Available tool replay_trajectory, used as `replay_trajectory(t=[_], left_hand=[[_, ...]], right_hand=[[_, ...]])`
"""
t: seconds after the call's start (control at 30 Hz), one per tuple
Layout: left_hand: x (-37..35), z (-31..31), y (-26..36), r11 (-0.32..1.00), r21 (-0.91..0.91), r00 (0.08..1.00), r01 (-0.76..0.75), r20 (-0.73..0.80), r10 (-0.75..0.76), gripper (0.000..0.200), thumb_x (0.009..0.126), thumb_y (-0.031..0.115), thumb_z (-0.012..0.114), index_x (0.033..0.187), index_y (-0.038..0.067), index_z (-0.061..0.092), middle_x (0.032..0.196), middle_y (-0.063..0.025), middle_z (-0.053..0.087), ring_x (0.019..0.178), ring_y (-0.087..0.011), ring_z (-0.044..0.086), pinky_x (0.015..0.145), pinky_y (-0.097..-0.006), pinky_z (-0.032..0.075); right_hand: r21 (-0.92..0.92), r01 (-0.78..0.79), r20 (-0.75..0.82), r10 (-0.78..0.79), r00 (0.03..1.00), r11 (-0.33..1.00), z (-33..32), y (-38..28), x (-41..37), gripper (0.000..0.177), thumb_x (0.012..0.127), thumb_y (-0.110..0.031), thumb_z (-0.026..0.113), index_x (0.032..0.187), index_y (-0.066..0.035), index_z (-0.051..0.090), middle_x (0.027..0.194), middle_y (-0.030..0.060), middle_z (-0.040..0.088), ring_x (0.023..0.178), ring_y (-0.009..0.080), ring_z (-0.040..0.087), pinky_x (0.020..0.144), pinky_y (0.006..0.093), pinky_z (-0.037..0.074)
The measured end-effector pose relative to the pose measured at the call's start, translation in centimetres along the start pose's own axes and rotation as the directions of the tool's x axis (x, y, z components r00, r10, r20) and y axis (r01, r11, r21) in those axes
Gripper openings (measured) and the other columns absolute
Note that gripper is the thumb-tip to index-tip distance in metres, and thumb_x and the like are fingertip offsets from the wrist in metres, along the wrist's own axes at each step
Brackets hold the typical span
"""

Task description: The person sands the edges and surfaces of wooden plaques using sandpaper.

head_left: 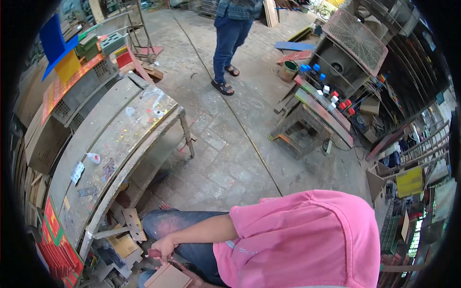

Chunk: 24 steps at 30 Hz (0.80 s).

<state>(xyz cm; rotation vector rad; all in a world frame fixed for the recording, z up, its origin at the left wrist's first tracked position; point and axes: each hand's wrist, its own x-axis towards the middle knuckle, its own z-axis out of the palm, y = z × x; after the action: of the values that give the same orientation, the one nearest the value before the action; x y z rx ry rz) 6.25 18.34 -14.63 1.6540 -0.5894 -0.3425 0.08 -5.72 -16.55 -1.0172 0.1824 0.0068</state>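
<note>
Firstly, one pinkish-tan flat block (167, 278), plain-faced, low over the lap, right of the near end of the paint-spotted workbench (120, 137). With it, one small reddish-brown piece (153, 253), possibly a rubbing block, between the flat block and the workbench; contact between the two cannot be told.

Right hand (164, 246): fingers closed around the reddish-brown piece. Left hand (193, 277): at the flat block's side away from the workbench, partly hidden; whether it clamps or merely supports cannot be told.

Step in hand, by judgement: handwork on the flat block with the small piece, degree of completion uncertain. The next move appears to call for a steady left support and light, even pressure from the right.

Further items: one drilled wooden plate (134, 224), tilted, just right of the workbench's near end; wood offcuts (123, 245) below it; red boards (60, 259), stacked, left of that same end. On the workbench: one small white bottle (93, 157), red-marked, lying. Beyond the workbench, to the right: one standing person (231, 43) in dark sandals; farther right, capped bottles (334, 99), blue, white and red, on a low stand (319, 111).
</note>
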Motion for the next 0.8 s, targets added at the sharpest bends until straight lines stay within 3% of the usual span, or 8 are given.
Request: replay_trajectory(t=[0.27,0.4,0.43,0.47,0.5,0.57,0.63,0.8], left_hand=[[-1.1,11.4,7.8,0.764,-0.597,0.938,0.245,0.347,-0.03,0.08,0.069,0.045,0.075,0.125,-0.002,0.042,0.128,-0.0221,0.036,0.118,-0.038,0.031,0.099,-0.0499,0.025],[-1.5,9.3,7.6,0.524,-0.758,0.891,0.388,0.455,-0.001,0.093,0.065,0.048,0.077,0.133,-0.001,0.036,0.139,-0.0227,0.029,0.128,-0.0392,0.024,0.106,-0.052,0.019],[-1.4,8.3,7.4,0.459,-0.789,0.885,0.408,0.465,0.012,0.097,0.064,0.049,0.077,0.136,-0.001,0.035,0.142,-0.0229,0.027,0.131,-0.0395,0.022,0.108,-0.0525,0.018],[-1.4,7.6,7.1,0.382,-0.822,0.883,0.423,0.468,0.028,0.1,0.063,0.05,0.077,0.138,-0.001,0.034,0.144,-0.0231,0.025,0.134,-0.0398,0.02,0.11,-0.053,0.016],[-1.4,7.0,6.8,0.301,-0.845,0.878,0.442,0.476,0.047,0.104,0.062,0.051,0.078,0.14,-0.001,0.032,0.147,-0.0232,0.024,0.137,-0.0401,0.019,0.112,-0.0536,0.015],[-1.1,5.8,6.1,0.129,-0.858,0.855,0.498,0.51,0.093,0.111,0.06,0.053,0.079,0.144,0.0,0.029,0.152,-0.0235,0.02,0.142,-0.0407,0.015,0.115,-0.0546,0.012],[-1.4,5.3,5.7,0.083,-0.873,0.876,0.481,0.481,-0.017,0.119,0.056,0.05,0.082,0.147,0.004,0.022,0.155,-0.0206,0.011,0.142,-0.0415,0.005,0.114,-0.0575,0.003],[-1.4,5.2,5.5,0.129,-0.853,0.862,0.505,0.491,-0.128,0.126,0.052,0.051,0.084,0.15,0.009,0.016,0.157,-0.0187,0.004,0.143,-0.0415,-0.002,0.114,-0.0585,-0.001]], right_hand=[[-0.227,0.026,-0.055,-0.039,0.998,0.974,0.4,-0.5,-1.2,0.027,0.066,-0.002,0.077,0.073,-0.007,0.052,0.065,0.0069,0.061,0.053,0.018,0.06,0.044,0.0345,0.047],[-0.671,0.251,-0.26,-0.538,0.802,0.698,2.4,-3.5,-6.3,0.02,0.072,-0.014,0.073,0.08,-0.003,0.058,0.075,0.0126,0.065,0.071,0.0273,0.065,0.065,0.0389,0.05],[-0.654,0.48,-0.251,-0.766,0.592,0.585,2.3,-4.5,-8.7,0.021,0.074,-0.016,0.074,0.086,-0.005,0.061,0.083,0.0126,0.066,0.081,0.0277,0.065,0.071,0.0384,0.05],[-0.77,0.325,-0.273,-0.744,0.609,0.549,1.3,-6.4,-13.2,0.023,0.077,-0.017,0.073,0.093,-0.005,0.062,0.091,0.0113,0.067,0.089,0.0241,0.065,0.076,0.0377,0.05],[-0.493,0.458,-0.353,-0.651,0.671,0.74,0.7,-7.5,-17.5,0.021,0.082,-0.017,0.07,0.096,-0.004,0.062,0.092,0.0095,0.068,0.089,0.0199,0.066,0.078,0.036,0.051],[-0.499,-0.22,-0.714,-0.254,0.653,0.838,-1.5,-4.6,-27.3,0.02,0.089,-0.02,0.065,0.095,-0.001,0.064,0.09,0.0051,0.069,0.081,0.0126,0.064,0.077,0.0304,0.051],[-0.27,-0.536,-0.754,0.171,0.634,0.8,-1.9,0.4,-37.2,0.021,0.088,-0.02,0.061,0.097,-0.001,0.068,0.084,0.0053,0.066,0.077,0.0125,0.06,0.072,0.0311,0.049],[0.276,-0.266,-0.662,0.383,0.644,0.924,8.8,6.6,-48.0,0.027,0.078,-0.012,0.072,0.079,-0.009,0.045,0.077,-0.0058,0.048,0.069,0.007,0.046,0.054,0.0258,0.04]])
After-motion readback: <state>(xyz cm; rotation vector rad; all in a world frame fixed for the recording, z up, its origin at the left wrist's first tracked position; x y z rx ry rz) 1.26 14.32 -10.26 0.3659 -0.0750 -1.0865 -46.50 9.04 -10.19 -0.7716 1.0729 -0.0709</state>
